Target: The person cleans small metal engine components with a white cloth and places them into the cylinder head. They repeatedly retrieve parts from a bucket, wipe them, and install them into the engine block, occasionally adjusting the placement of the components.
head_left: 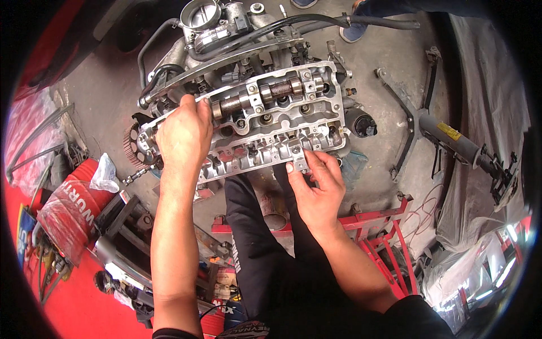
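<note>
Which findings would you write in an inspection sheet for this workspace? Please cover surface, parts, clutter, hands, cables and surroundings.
Surface: grey floor below; support of the cylinder head cannot be made out.
Parts: camshaft in the far row; none seen in the near row; cap at the near edge.
Clutter: red bucket at left, clear bag by it.
Left hand: at the camshaft's left end; grip unclear.
Right hand: fingers pinch the cap.
Cables: black hose above the cylinder head; otherwise unclear.
Surroundings: another person's shoe at top; stand and plastic sheet at right.
</note>
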The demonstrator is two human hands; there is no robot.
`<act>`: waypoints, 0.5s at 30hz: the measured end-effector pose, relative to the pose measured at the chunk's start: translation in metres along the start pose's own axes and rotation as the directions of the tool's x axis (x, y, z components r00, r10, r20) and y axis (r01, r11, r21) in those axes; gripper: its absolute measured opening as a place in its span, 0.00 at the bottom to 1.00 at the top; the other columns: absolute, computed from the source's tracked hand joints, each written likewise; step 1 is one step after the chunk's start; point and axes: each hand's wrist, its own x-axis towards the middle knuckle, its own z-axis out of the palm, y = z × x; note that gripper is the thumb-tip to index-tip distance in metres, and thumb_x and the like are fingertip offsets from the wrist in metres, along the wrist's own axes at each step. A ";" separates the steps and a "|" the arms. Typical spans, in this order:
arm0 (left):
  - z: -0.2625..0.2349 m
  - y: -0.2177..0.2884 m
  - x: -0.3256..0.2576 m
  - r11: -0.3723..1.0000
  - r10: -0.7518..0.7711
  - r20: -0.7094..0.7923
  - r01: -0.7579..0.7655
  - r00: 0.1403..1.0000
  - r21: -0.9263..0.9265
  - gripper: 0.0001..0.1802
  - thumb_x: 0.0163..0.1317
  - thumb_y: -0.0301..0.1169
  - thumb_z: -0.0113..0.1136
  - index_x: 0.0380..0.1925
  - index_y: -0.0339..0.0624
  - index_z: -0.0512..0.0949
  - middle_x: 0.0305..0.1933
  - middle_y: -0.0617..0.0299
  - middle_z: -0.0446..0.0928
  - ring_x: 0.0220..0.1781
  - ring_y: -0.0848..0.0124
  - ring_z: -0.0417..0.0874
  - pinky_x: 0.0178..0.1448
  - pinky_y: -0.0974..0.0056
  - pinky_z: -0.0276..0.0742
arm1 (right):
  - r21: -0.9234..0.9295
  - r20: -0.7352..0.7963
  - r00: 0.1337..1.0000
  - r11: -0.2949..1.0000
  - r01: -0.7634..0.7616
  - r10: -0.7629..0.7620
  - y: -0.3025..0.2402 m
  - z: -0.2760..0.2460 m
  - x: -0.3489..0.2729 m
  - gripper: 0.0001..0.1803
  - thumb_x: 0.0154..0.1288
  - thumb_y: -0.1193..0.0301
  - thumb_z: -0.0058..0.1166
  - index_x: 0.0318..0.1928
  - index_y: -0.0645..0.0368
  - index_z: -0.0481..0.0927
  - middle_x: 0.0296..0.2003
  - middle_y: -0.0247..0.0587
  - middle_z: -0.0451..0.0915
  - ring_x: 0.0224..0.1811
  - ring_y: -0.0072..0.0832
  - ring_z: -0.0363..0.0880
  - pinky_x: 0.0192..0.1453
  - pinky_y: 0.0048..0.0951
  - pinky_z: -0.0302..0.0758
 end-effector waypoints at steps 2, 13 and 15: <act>0.000 0.003 -0.005 0.997 -0.039 -0.022 0.037 0.999 -0.070 0.17 0.72 0.42 0.52 0.38 0.36 0.77 0.32 0.41 0.84 0.40 0.41 0.87 0.48 0.40 0.79 | 0.014 -0.002 1.000 1.000 0.010 -0.010 0.001 0.001 0.001 0.21 0.55 0.76 0.74 0.50 0.67 0.85 0.46 0.46 0.82 0.41 0.34 0.84 0.45 0.31 0.81; 0.006 0.004 -0.003 0.999 -0.041 -0.062 0.040 0.997 -0.010 0.18 0.74 0.43 0.51 0.37 0.38 0.78 0.33 0.41 0.85 0.39 0.42 0.87 0.46 0.40 0.79 | -0.029 -0.026 1.000 1.000 0.014 -0.014 0.003 0.009 0.007 0.21 0.55 0.74 0.74 0.49 0.67 0.86 0.43 0.45 0.83 0.37 0.33 0.84 0.42 0.30 0.81; 0.006 0.005 -0.008 0.997 -0.082 -0.058 0.082 0.995 -0.011 0.20 0.75 0.45 0.51 0.37 0.39 0.78 0.32 0.43 0.85 0.39 0.42 0.87 0.46 0.40 0.79 | -0.024 -0.028 0.999 1.000 -0.021 0.020 -0.001 0.011 0.007 0.20 0.55 0.73 0.74 0.49 0.67 0.86 0.43 0.45 0.83 0.38 0.34 0.85 0.43 0.31 0.81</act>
